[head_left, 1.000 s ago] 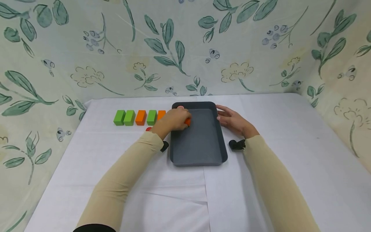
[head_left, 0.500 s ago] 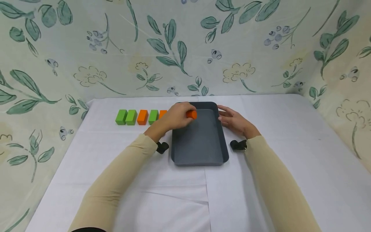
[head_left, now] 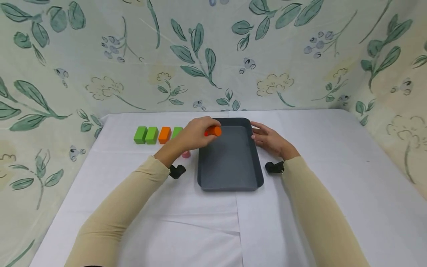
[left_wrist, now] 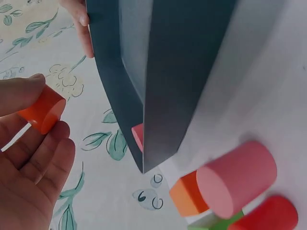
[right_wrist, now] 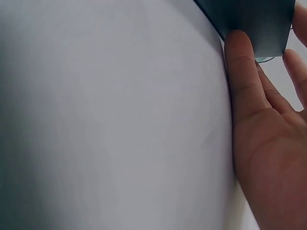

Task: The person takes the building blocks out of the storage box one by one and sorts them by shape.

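Both hands work: left (head_left: 195,134) pinches orange cylinder (head_left: 213,131); wrist view shows flat right (right_wrist: 268,143) touching tray (right_wrist: 254,21).

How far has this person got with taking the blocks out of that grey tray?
Nearly done, it seems. The grey tray looks empty, with blocks lined up beside it. The left hand holds an orange cylinder above the tray's far corner. The right hand steadies the rim.

No readable text, label, brand, number or sign appears anywhere (the blocks, the tray and the leaf-patterned backdrop carry only colour and pattern).
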Demonstrator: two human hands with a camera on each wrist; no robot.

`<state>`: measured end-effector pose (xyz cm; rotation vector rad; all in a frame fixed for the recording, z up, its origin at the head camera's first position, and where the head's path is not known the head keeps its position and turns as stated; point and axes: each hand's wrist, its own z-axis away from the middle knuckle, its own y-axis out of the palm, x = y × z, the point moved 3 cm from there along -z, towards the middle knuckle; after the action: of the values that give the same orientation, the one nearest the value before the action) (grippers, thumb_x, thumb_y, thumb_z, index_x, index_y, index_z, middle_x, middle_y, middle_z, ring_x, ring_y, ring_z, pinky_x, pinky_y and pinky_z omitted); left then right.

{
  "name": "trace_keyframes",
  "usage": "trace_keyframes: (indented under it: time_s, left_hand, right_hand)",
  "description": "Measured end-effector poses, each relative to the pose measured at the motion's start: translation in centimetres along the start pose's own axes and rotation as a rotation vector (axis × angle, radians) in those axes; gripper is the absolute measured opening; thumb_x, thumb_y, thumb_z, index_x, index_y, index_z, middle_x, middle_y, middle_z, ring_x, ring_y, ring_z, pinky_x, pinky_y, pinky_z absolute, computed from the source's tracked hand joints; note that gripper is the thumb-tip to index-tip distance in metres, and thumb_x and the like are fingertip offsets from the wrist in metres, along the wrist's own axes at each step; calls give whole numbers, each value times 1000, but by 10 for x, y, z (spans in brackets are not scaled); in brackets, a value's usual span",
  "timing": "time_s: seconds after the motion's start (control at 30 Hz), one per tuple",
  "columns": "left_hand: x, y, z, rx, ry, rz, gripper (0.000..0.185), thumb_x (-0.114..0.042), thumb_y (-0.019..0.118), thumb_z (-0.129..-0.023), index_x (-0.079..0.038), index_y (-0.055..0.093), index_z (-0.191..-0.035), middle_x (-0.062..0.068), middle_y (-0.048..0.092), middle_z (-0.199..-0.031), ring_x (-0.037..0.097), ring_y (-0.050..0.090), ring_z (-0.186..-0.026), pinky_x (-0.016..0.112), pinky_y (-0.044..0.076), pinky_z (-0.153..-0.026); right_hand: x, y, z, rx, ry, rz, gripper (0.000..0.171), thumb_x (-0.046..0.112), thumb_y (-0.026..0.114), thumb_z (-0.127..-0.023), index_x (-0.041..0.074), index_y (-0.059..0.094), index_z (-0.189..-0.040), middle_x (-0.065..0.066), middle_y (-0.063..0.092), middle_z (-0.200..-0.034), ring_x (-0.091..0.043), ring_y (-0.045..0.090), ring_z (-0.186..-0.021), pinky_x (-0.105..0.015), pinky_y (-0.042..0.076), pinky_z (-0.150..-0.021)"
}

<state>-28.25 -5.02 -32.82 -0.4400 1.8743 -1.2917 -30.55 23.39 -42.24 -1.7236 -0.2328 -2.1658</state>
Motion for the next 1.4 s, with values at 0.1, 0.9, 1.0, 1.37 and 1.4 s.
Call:
trace_keyframes:
  time_s: [0.1, 0.9, 1.0, 1.37, 1.4]
  left_hand:
    - [2, -7, 7, -17, 13, 9, 38, -17, 68, -92, -8, 62, -128, 9, 66, -123, 26, 59, -106, 38, 52, -96]
    - [105, -48, 135, -211, -290, 21, 37, -9, 69, -90, -1, 61, -126, 16, 63, -123, 32, 62, -107, 51, 56, -93]
    - [115, -46, 148, -242, -304, 22, 36, -8, 69, -90, -1, 62, -124, 17, 63, -120, 32, 60, -104, 53, 57, -89]
    - [129, -31, 148, -195, -395, 105, 38, -14, 69, -92, -1, 60, -127, 19, 63, -120, 34, 59, -110, 53, 55, -93]
    - [129, -29, 146, -182, -404, 113, 38, -15, 68, -92, -1, 61, -126, 19, 63, -120, 34, 58, -110, 52, 55, -94]
  right_hand:
    - [-1, -1, 1, -8, 6, 6, 69, 9, 51, -102, 24, 16, -160, -11, 13, -168, -31, 23, -153, -49, 24, -125]
    - [1, 4, 0, -3, 11, 9, 70, 11, 52, -101, 26, 16, -160, -9, 13, -168, -30, 23, -154, -49, 24, -125]
    - [1, 3, -1, -7, 10, 6, 70, 12, 54, -101, 27, 18, -160, -10, 14, -168, -31, 24, -153, -49, 24, -124]
    - [1, -1, -1, -12, 27, 7, 71, 12, 53, -101, 27, 16, -160, -8, 14, -168, -30, 24, -154, -49, 23, -125]
    - [1, -1, -1, -13, 27, 6, 71, 12, 53, -101, 26, 16, -160, -9, 14, -168, -30, 24, -154, -49, 23, -125]
